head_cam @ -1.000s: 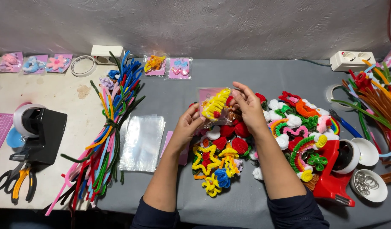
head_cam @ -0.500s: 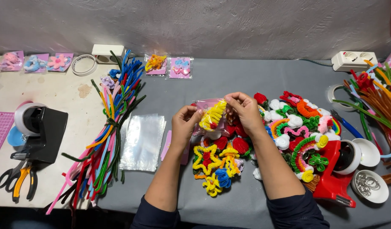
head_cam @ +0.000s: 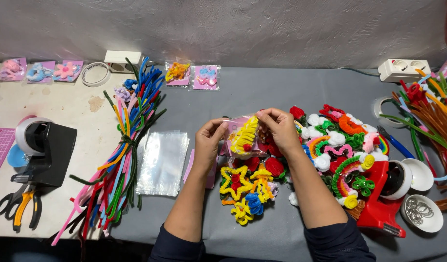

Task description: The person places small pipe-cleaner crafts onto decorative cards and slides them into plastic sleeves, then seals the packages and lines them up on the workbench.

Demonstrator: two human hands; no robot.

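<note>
Both my hands hold a small clear packet with a pink card and a yellow pipe-cleaner ornament (head_cam: 244, 137) inside, above the grey cloth. My left hand (head_cam: 210, 140) grips its left edge. My right hand (head_cam: 278, 128) pinches its upper right corner. Just below the packet lie yellow star-shaped ornaments with red and blue centres (head_cam: 243, 187) and red pipe-cleaner roses (head_cam: 274, 166). A stack of clear plastic sleeves (head_cam: 163, 161) lies left of my left forearm.
A bundle of coloured pipe cleaners (head_cam: 121, 150) lies at the left, beside a black tape dispenser (head_cam: 44, 150), scissors and pliers (head_cam: 19, 208). A heap of rainbow and cloud ornaments (head_cam: 340, 140), a red tape dispenser (head_cam: 381, 199) and a bowl of metal rings (head_cam: 422, 211) sit right.
The packet and both hands have come down a little toward the table. My right hand has shifted from above the packet to its upper right corner.
</note>
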